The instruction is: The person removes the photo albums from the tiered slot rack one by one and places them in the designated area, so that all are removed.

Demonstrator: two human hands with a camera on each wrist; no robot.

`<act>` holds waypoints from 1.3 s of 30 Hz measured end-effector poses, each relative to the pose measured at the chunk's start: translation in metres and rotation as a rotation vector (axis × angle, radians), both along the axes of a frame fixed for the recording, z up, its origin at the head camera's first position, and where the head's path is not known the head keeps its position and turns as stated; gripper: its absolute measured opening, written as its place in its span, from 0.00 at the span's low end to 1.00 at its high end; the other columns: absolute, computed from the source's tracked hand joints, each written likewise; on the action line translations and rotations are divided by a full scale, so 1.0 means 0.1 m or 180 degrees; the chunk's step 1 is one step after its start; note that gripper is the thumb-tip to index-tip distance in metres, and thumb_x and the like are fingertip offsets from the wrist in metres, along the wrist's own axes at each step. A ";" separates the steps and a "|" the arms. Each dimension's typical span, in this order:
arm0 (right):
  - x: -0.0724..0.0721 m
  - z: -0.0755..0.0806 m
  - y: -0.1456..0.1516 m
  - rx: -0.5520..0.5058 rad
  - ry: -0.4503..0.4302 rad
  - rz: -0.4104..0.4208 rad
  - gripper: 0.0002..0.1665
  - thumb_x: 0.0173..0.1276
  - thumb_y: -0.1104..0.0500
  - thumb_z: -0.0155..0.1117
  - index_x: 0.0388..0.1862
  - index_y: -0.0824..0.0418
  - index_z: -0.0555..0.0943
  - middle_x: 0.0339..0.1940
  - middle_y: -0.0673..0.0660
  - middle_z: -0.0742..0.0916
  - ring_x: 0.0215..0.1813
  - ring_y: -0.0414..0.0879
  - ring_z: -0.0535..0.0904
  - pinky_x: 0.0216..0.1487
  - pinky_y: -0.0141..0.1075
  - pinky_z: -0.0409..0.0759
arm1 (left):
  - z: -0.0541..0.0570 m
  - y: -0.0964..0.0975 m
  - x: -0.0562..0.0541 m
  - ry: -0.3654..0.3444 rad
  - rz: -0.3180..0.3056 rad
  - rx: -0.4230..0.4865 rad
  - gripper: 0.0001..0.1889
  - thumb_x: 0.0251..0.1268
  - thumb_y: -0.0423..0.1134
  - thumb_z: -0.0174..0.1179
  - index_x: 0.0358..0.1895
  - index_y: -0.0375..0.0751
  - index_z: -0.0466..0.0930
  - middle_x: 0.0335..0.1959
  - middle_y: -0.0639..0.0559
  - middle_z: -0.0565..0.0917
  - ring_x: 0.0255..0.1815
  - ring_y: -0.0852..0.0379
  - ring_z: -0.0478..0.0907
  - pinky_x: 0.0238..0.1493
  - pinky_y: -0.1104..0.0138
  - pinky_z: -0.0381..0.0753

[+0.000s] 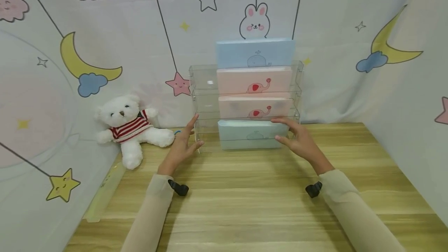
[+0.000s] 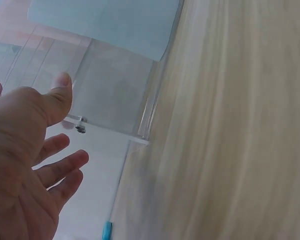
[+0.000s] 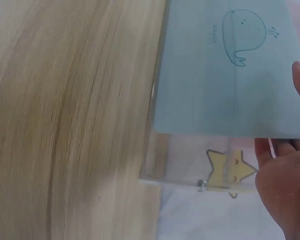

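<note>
A clear tiered rack (image 1: 206, 106) holds booklets in stacked slots. In the lowest slot sits a pale green booklet (image 1: 231, 133) with a whale drawing. My right hand (image 1: 302, 143) holds its right end, the thumb in front and the fingers at the top edge and behind; the right wrist view shows the thumb before the green cover (image 3: 205, 100). My left hand (image 1: 180, 147) is beside the rack's lower left side, fingers spread and nothing held. In the left wrist view its thumb (image 2: 60, 97) overlaps the rack's side panel.
Above the green booklet stand two pink elephant booklets (image 1: 231, 81) and a blue whale booklet (image 1: 234, 53). To the left, a white teddy bear (image 1: 131, 123) in a striped shirt leans against the cloth wall. A yellowish translucent ruler-like strip (image 1: 105, 193) lies at the table's left edge.
</note>
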State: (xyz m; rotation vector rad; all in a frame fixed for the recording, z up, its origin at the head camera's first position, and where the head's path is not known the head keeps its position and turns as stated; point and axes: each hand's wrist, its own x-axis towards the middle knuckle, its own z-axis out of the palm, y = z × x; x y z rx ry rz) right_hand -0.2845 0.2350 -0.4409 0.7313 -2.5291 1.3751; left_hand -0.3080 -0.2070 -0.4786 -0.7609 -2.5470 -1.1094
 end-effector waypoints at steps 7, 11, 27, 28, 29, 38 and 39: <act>-0.04 -0.05 -0.03 -0.0373 -0.0261 -0.0067 0.24 0.78 0.59 0.70 0.71 0.53 0.83 0.78 0.57 0.80 0.60 0.38 0.78 0.57 0.40 0.77 | -0.02 0.04 0.04 -0.0133 -0.0001 0.0147 0.49 0.76 0.35 0.67 0.89 0.56 0.44 0.89 0.36 0.54 0.80 0.26 0.69 0.71 0.38 0.79; -0.07 -0.09 -0.06 -0.0457 -0.0258 -0.0123 0.22 0.77 0.59 0.71 0.68 0.55 0.85 0.76 0.60 0.82 0.33 0.37 0.66 0.37 0.32 0.70 | -0.03 0.04 0.05 -0.0185 -0.0031 0.0236 0.48 0.76 0.35 0.67 0.89 0.55 0.45 0.89 0.36 0.53 0.79 0.25 0.70 0.68 0.39 0.81; -0.15 -0.17 -0.20 -0.1141 -0.0256 -0.0272 0.16 0.76 0.66 0.69 0.61 0.66 0.88 0.58 0.34 0.88 0.67 0.29 0.77 0.56 0.23 0.78 | -0.03 0.03 0.04 -0.0425 -0.0019 0.0285 0.47 0.79 0.36 0.64 0.89 0.60 0.44 0.86 0.26 0.56 0.69 0.18 0.76 0.56 0.40 0.87; -0.15 -0.17 -0.21 -0.1176 -0.0264 -0.0299 0.16 0.76 0.67 0.69 0.60 0.66 0.88 0.58 0.34 0.88 0.65 0.29 0.77 0.54 0.23 0.78 | -0.03 0.03 0.04 -0.0428 -0.0021 0.0284 0.47 0.79 0.37 0.64 0.89 0.61 0.44 0.86 0.26 0.55 0.69 0.18 0.76 0.56 0.40 0.87; -0.15 -0.16 -0.22 -0.1206 -0.0269 -0.0330 0.15 0.76 0.67 0.69 0.59 0.66 0.88 0.58 0.35 0.88 0.62 0.30 0.77 0.51 0.23 0.78 | -0.03 0.04 0.04 -0.0426 -0.0019 0.0278 0.47 0.79 0.37 0.64 0.89 0.61 0.44 0.86 0.27 0.55 0.69 0.18 0.77 0.56 0.40 0.87; -0.16 -0.13 -0.30 -0.1435 -0.0181 -0.0496 0.12 0.74 0.71 0.69 0.54 0.70 0.90 0.53 0.34 0.90 0.52 0.32 0.79 0.43 0.24 0.76 | -0.03 0.03 0.04 -0.0428 -0.0033 0.0285 0.46 0.79 0.37 0.64 0.89 0.61 0.43 0.87 0.27 0.55 0.69 0.18 0.77 0.57 0.39 0.87; -0.16 -0.12 -0.30 -0.1452 -0.0165 -0.0494 0.12 0.73 0.72 0.69 0.53 0.70 0.90 0.52 0.33 0.90 0.52 0.32 0.80 0.43 0.24 0.76 | -0.03 0.03 0.05 -0.0436 -0.0040 0.0298 0.46 0.79 0.37 0.64 0.89 0.61 0.43 0.87 0.27 0.55 0.69 0.18 0.76 0.57 0.39 0.86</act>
